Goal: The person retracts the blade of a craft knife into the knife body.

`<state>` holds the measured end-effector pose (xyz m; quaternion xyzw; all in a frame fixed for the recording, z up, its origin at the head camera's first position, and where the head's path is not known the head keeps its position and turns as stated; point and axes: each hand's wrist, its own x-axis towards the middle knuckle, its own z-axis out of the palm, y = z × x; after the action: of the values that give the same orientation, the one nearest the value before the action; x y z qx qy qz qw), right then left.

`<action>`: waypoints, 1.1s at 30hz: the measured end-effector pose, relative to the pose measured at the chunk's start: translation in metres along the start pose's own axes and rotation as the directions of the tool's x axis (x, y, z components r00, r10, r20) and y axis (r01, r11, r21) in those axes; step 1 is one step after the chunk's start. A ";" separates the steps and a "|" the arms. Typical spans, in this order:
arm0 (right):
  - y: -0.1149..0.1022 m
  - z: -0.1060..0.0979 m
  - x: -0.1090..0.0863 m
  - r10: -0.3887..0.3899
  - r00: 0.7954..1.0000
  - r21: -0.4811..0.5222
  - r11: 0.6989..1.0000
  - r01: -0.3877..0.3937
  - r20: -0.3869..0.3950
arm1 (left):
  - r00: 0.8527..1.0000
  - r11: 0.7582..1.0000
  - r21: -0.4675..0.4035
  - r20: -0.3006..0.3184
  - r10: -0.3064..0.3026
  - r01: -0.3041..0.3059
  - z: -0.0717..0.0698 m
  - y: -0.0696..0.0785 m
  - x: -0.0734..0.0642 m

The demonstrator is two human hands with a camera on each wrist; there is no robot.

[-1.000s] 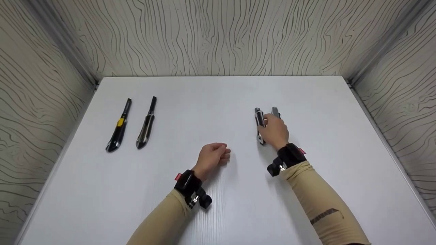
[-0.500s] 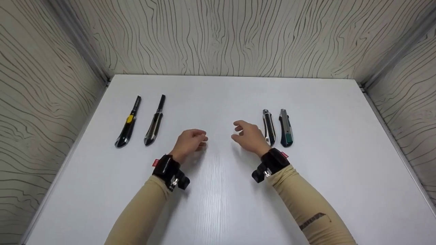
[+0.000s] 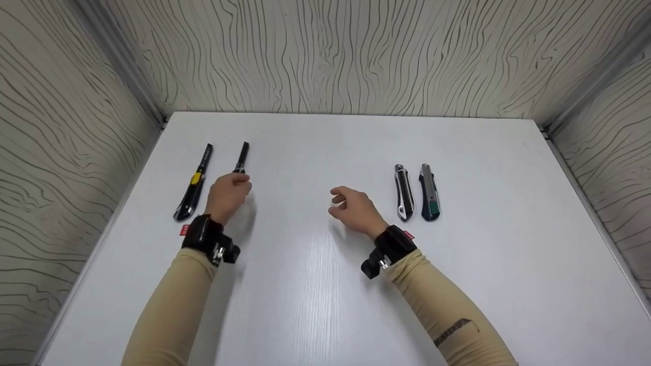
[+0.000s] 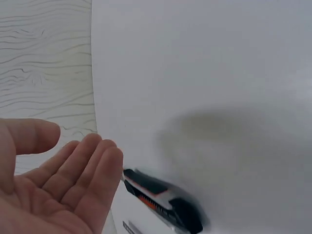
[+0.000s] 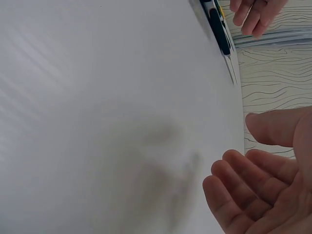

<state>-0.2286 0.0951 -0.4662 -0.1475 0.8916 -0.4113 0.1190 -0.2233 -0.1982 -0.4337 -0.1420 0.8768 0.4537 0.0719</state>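
Note:
My left hand (image 3: 227,195) is over a utility knife (image 3: 242,156) with a long dark blade out and covers its handle in the head view. In the left wrist view its fingers are straight with the thumb apart, and that knife's dark handle with orange trim (image 4: 163,200) lies beyond the fingertips. Left of it lies a black utility knife (image 3: 193,190) with a yellow slider and its blade out. My right hand (image 3: 357,211) is above the middle of the table, fingers loosely bent, holding nothing.
On the right, a silver-and-black utility knife (image 3: 404,193) and a grey one with a green end (image 3: 430,195) lie side by side, no long blade showing. The white table (image 3: 315,284) is bordered by wood-patterned walls (image 3: 325,56).
My right hand has left the two knives on the right and moved left to the middle. The left hand has moved left and forward, over the second knife.

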 end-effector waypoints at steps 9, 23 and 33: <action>0.000 0.003 -0.001 -0.007 1.000 0.013 1.000 0.007 0.009 | 0.997 0.982 0.189 -0.080 0.016 -0.001 -0.022 -0.028 0.009; 0.000 0.001 -0.005 0.006 1.000 0.041 0.999 -0.007 0.024 | 0.991 0.932 0.338 -0.061 -0.118 0.131 -0.012 -0.045 0.017; 0.004 0.000 -0.007 0.013 0.999 0.048 0.999 -0.015 0.039 | 0.993 0.912 0.394 -0.080 -0.087 0.112 -0.007 -0.046 0.020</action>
<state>-0.2227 0.0999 -0.4687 -0.1465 0.8798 -0.4291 0.1427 -0.2280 -0.2330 -0.4703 -0.1826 0.9441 0.2572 0.0959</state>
